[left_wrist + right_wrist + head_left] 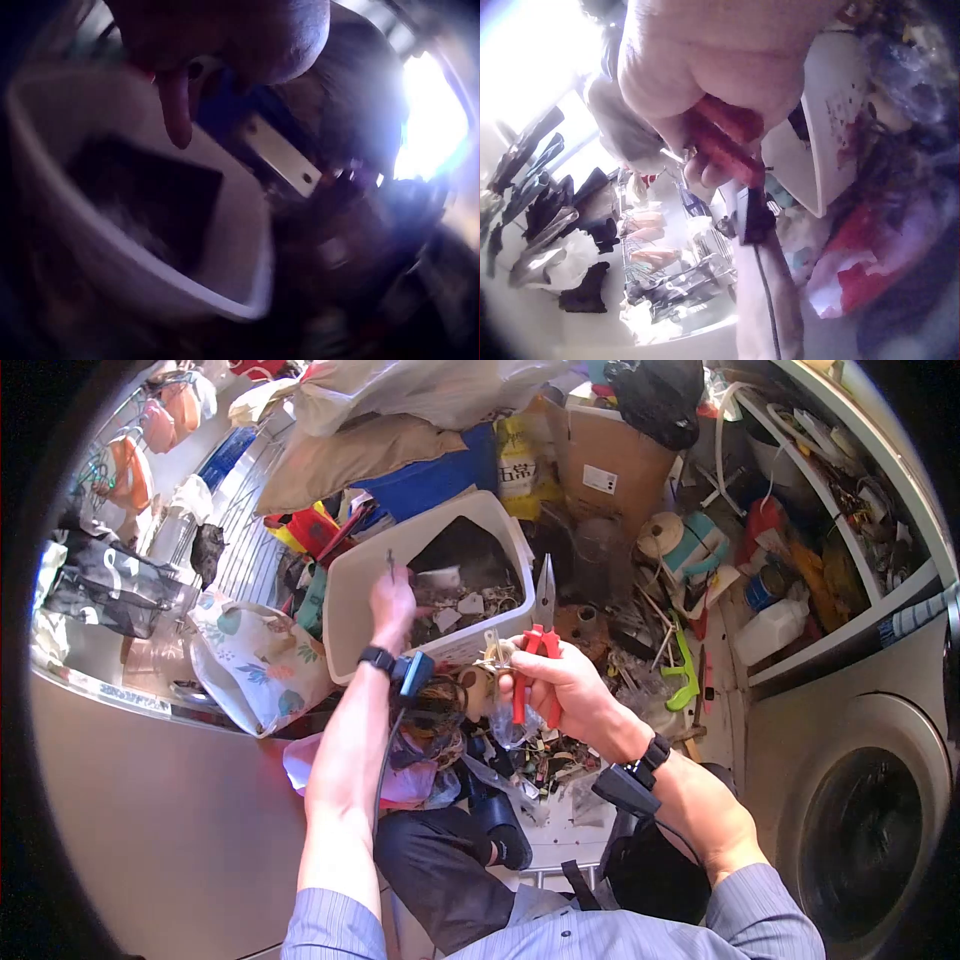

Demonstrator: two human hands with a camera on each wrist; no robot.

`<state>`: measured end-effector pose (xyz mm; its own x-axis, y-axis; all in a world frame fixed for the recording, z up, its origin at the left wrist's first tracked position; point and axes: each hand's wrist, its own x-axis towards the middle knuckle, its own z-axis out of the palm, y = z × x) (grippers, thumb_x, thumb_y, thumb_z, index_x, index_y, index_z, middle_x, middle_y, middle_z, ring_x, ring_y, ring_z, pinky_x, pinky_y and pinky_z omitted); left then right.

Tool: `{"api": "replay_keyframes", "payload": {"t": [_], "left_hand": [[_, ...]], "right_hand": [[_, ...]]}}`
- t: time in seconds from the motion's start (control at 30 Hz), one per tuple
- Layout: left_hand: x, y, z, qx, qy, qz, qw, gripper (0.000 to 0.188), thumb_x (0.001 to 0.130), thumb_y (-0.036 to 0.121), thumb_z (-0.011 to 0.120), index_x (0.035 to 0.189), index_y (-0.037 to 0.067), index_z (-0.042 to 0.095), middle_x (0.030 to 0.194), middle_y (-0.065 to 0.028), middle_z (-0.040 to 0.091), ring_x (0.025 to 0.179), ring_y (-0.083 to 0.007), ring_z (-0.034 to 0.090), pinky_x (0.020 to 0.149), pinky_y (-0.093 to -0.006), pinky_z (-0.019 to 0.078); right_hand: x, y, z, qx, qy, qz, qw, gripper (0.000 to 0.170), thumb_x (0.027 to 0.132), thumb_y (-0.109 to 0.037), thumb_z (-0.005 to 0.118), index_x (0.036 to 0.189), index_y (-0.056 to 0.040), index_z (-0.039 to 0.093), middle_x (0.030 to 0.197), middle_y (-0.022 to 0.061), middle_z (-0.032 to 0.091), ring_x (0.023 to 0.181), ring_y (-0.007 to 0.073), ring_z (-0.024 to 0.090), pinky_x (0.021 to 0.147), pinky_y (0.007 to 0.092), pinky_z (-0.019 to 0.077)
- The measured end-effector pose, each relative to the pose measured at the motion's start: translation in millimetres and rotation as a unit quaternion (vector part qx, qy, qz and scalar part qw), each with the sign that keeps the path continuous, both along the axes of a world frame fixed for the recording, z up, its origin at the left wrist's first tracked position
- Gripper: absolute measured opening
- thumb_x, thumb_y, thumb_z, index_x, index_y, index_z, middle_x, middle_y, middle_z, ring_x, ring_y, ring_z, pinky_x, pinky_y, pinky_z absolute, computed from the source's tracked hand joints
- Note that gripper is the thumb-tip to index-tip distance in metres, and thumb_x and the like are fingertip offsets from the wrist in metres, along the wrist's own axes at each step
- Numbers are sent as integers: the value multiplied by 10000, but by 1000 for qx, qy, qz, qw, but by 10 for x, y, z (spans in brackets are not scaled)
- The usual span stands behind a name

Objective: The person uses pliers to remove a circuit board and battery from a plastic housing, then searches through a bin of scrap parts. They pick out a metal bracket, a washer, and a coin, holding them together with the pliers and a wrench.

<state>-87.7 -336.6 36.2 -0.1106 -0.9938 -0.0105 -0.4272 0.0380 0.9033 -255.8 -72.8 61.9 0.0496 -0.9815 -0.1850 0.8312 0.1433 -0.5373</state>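
Note:
My left hand [393, 608] is above the left side of a white plastic bin [345, 585] and pinches a flat pale strip with a hole near its end [281, 156]. In the head view this strip is seen nearly edge-on, pointing up. In my right hand [572, 685], at the bin's near right corner, are long-nose pliers with red handles [545, 600], their nose pointing up. A small pale and brassy piece [495, 648] is at the thumb and fingertips of that hand. Inside the bin lie a black sheet [462, 550] and white scraps [470, 603].
A floral bag [255, 665] stands left of the bin, a cardboard box [612, 465] behind it. Loose parts and scraps [560, 760] litter the floor below my hands. A light-green plastic piece [684, 670] lies to the right, near a washing machine [860, 810].

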Motion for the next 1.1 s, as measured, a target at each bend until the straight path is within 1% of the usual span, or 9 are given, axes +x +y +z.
{"api": "replay_keyframes", "payload": {"t": [0.07, 0.13, 0.2, 0.27, 0.37, 0.63, 0.93, 1.0, 1.1], "left_hand": [[88, -403, -108, -219, -271, -54, 936, 441, 1062, 380, 460, 1176, -9, 635, 908, -140, 727, 804, -339, 715, 711, -450, 569], [-15, -68, 183, -212, -280, -75, 933, 388, 1070, 330, 478, 1145, -11, 648, 884, -127, 733, 764, -235, 705, 659, -332, 555], [-129, 677, 470, 34, 113, -134, 984, 331, 1077, 283, 498, 1100, 2, 670, 780, -107, 707, 641, -127, 630, 559, -249, 475], [-68, 1215, 581, 117, 176, -162, 964, 302, 1084, 266, 510, 1072, 16, 679, 676, -53, 645, 517, -59, 503, 476, -226, 373], [-8, 1734, 582, 160, 174, -145, 961, 361, 1066, 364, 564, 1068, 23, 681, 550, 41, 488, 419, -47, 369, 397, -231, 254], [-26, 1969, 392, 256, 277, -151, 914, 243, 1025, 297, 655, 954, 66, 689, 538, 61, 485, 404, -47, 357, 412, -237, 235], [-4, 2008, 309, 320, 481, -190, 794, 298, 1073, 306, 540, 1041, 31, 649, 667, -48, 620, 474, -72, 414, 469, -231, 319], [-18, 1983, 244, 325, 488, -171, 792, 299, 1083, 304, 517, 1060, 33, 642, 632, -8, 544, 468, -75, 356, 479, -233, 326], [36, 1962, 288, 347, 600, -198, 693, 292, 1101, 314, 476, 1013, 79, 625, 604, 32, 385, 487, -85, 290, 469, -265, 246]], "right_hand": [[-53, 0, -27, 3, -16, -2, 1000, 290, 987, -127, 674, 1223, -12, 553, 1023, 106, 664, 874, 212, 693, 805, 362, 590], [-101, 18, -25, 12, -12, -2, 1000, 283, 989, -127, 671, 1221, -13, 555, 1029, 110, 665, 883, 212, 692, 811, 368, 593], [-105, 22, -28, 9, -19, -21, 1000, 285, 987, -127, 674, 1223, -17, 558, 1019, 103, 670, 876, 207, 698, 801, 365, 599], [-108, 20, -27, 14, -7, -32, 999, 265, 979, -129, 687, 1191, -14, 576, 985, 93, 676, 858, 201, 705, 783, 357, 607], [-126, 49, -27, 15, 15, -37, 999, 245, 965, -124, 706, 1154, -15, 594, 957, 81, 679, 841, 194, 715, 766, 350, 615], [-37, 140, -27, 2, 30, -24, 999, 242, 963, -121, 713, 1147, -26, 588, 977, 72, 675, 847, 193, 722, 771, 342, 605], [-4, 151, -75, -28, 9, -10, 1000, 241, 987, -156, 682, 1156, -1, 608, 1026, 115, 711, 855, 195, 717, 760, 318, 593], [-5, 110, -133, -1, -2, -20, 1000, 227, 996, -161, 653, 1145, 1, 599, 1035, 147, 706, 864, 221, 708, 789, 337, 582], [-23, 88, -127, -12, 0, -61, 998, 216, 989, -131, 641, 1155, -1, 589, 1057, 154, 703, 874, 220, 702, 797, 350, 583]]}}
